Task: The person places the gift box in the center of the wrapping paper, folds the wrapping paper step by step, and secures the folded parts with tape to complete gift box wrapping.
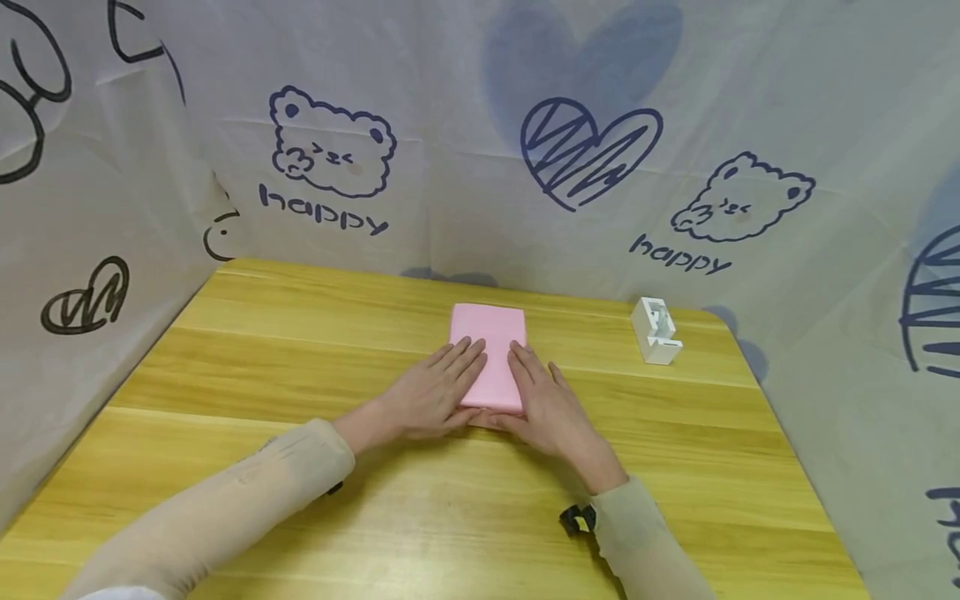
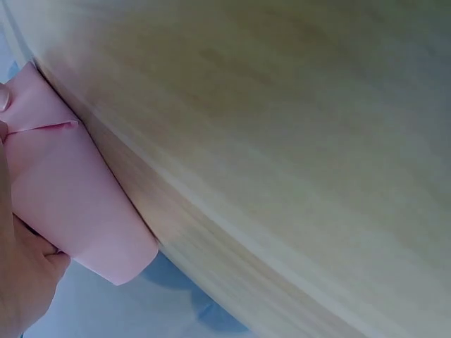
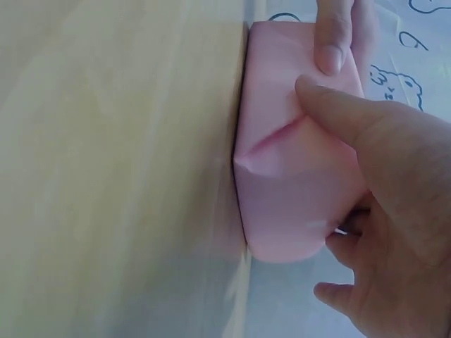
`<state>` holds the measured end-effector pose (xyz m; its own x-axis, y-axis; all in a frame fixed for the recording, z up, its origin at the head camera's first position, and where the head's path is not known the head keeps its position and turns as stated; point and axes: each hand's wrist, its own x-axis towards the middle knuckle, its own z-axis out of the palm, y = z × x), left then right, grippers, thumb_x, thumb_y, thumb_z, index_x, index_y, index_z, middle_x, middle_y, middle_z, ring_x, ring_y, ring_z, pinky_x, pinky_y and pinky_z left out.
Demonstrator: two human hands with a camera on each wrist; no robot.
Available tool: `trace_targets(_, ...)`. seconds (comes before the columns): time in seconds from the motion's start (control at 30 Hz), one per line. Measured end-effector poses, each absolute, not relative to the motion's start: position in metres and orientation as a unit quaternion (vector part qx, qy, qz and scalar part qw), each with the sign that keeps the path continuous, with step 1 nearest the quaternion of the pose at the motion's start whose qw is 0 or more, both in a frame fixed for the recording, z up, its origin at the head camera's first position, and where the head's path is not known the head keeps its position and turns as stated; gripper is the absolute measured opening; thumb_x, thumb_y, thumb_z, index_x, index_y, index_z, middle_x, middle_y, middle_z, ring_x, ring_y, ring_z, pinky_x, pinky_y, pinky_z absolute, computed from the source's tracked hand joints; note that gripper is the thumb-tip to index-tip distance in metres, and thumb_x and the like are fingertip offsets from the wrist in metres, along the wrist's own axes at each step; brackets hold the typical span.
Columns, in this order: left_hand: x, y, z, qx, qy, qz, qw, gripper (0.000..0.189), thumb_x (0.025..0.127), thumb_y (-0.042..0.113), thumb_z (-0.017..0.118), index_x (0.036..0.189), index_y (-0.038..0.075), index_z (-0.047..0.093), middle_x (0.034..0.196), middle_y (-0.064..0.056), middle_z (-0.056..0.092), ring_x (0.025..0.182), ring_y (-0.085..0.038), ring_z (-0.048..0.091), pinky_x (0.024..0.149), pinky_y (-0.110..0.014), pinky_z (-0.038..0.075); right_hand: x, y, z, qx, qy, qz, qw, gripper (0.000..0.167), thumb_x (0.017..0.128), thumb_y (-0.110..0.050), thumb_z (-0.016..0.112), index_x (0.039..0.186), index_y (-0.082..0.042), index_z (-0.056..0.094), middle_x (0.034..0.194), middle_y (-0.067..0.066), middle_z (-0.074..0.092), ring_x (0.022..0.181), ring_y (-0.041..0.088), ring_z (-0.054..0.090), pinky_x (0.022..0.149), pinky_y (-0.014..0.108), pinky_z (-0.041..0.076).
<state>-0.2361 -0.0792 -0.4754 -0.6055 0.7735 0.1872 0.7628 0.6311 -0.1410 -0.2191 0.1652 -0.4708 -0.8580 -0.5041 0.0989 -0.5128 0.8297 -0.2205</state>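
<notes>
A box-shaped package in pink paper (image 1: 491, 367) lies flat on the wooden table. Along its left top edge my left hand (image 1: 431, 396) rests with straight fingers. The fingers of my right hand (image 1: 551, 408) lie straight along the right top edge. Both thumbs come together at the near end. In the right wrist view, the right thumb (image 3: 338, 113) presses the end of the package (image 3: 289, 190), where a slanting crease runs through the folded paper. The left wrist view shows the same folded end (image 2: 77, 190) with part of the left hand (image 2: 28, 282) beside it.
A small white block-shaped holder (image 1: 656, 333) with a hollow top stands at the table's back right. White cloth (image 1: 465, 167) printed with bears and hearts hangs behind the table (image 1: 300, 350) and at its sides. A black strap piece (image 1: 577, 520) shows at the right wrist.
</notes>
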Motion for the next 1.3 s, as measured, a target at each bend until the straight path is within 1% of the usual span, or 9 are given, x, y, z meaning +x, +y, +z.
trace_targets(0.23,-0.237,-0.077,-0.476,-0.431,-0.896,0.02,0.106,0.077,0.108,0.049,0.046,0.159,-0.007,0.032,0.166,-0.027,0.027,0.155,-0.041,0.026,0.127,-0.048,0.025,-0.224,0.197,-0.462,0.248,-0.941,0.23,0.003,0.096,0.099,-0.056,0.064,0.167,-0.011,0.016,0.175,0.006,0.01,0.16,0.031,0.015,0.127,0.059,0.018)
trace_targets(0.3,-0.237,-0.077,-0.477,-0.432,-0.896,0.014,0.104,0.077,0.108,0.048,0.047,0.158,-0.008,0.032,0.166,-0.027,0.027,0.155,-0.042,0.026,0.127,-0.048,0.025,-0.228,0.214,-0.459,0.216,-0.935,0.28,0.022,0.089,0.101,-0.055,0.061,0.168,-0.015,0.016,0.174,0.005,0.013,0.159,0.033,0.017,0.126,0.058,0.019)
trace_targets(0.43,-0.236,-0.077,-0.478,-0.429,-0.898,0.001,0.096,0.078,0.108,0.047,0.047,0.159,-0.008,0.031,0.167,-0.028,0.025,0.155,-0.042,0.024,0.128,-0.049,0.024,-0.244,0.257,-0.455,0.139,-0.911,0.366,0.13,0.067,0.106,-0.037,0.061,0.163,-0.012,0.036,0.167,0.013,0.034,0.152,0.039,0.033,0.124,0.058,0.027)
trace_targets(0.53,-0.235,-0.077,-0.478,-0.429,-0.899,-0.008,0.091,0.078,0.107,0.047,0.048,0.159,-0.009,0.03,0.167,-0.028,0.023,0.156,-0.042,0.023,0.128,-0.049,0.023,-0.26,0.292,-0.457,0.079,-0.884,0.4,0.23,0.046,0.103,-0.018,0.063,0.146,-0.001,0.057,0.148,0.022,0.056,0.138,0.04,0.051,0.114,0.056,0.04)
trace_targets(0.63,-0.235,-0.077,-0.478,-0.43,-0.899,-0.01,0.087,0.078,0.108,0.047,0.047,0.159,-0.009,0.029,0.168,-0.028,0.022,0.156,-0.042,0.022,0.128,-0.049,0.022,-0.274,0.324,-0.459,0.017,-0.869,0.413,0.273,0.034,0.102,-0.013,0.062,0.132,0.004,0.065,0.132,0.024,0.065,0.125,0.038,0.058,0.104,0.052,0.047)
trace_targets(0.73,-0.235,-0.077,-0.478,-0.428,-0.9,-0.005,0.086,0.078,0.108,0.047,0.046,0.16,-0.008,0.028,0.168,-0.028,0.021,0.156,-0.042,0.021,0.128,-0.048,0.021,-0.285,0.351,-0.461,-0.034,-0.881,0.404,0.246,0.035,0.105,-0.019,0.057,0.131,0.004,0.065,0.13,0.024,0.065,0.125,0.037,0.058,0.105,0.052,0.047)
trace_targets(0.87,-0.236,-0.077,-0.477,-0.428,-0.9,-0.001,0.087,0.078,0.108,0.047,0.046,0.16,-0.008,0.028,0.168,-0.028,0.022,0.156,-0.042,0.022,0.128,-0.048,0.021,-0.295,0.376,-0.461,-0.071,-0.909,0.377,0.161,0.045,0.109,-0.028,0.051,0.137,0.005,0.061,0.135,0.026,0.062,0.128,0.041,0.055,0.106,0.054,0.046)
trace_targets(1.03,-0.238,-0.079,-0.475,-0.428,-0.899,0.004,0.091,0.078,0.108,0.048,0.046,0.16,-0.008,0.029,0.167,-0.028,0.023,0.156,-0.042,0.023,0.128,-0.048,0.022,-0.307,0.387,-0.459,-0.091,-0.932,0.345,0.063,0.055,0.109,-0.037,0.047,0.136,0.009,0.061,0.132,0.031,0.062,0.114,0.041,0.058,0.094,0.049,0.05)
trace_targets(1.3,-0.238,-0.078,-0.476,-0.43,-0.898,0.009,0.09,0.079,0.108,0.05,0.044,0.159,-0.008,0.03,0.167,-0.028,0.024,0.156,-0.042,0.023,0.128,-0.048,0.023,-0.315,0.393,-0.462,-0.111,-0.927,0.357,0.01,0.06,0.108,-0.039,0.05,0.138,0.012,0.058,0.139,0.033,0.058,0.115,0.037,0.055,0.094,0.041,0.047)
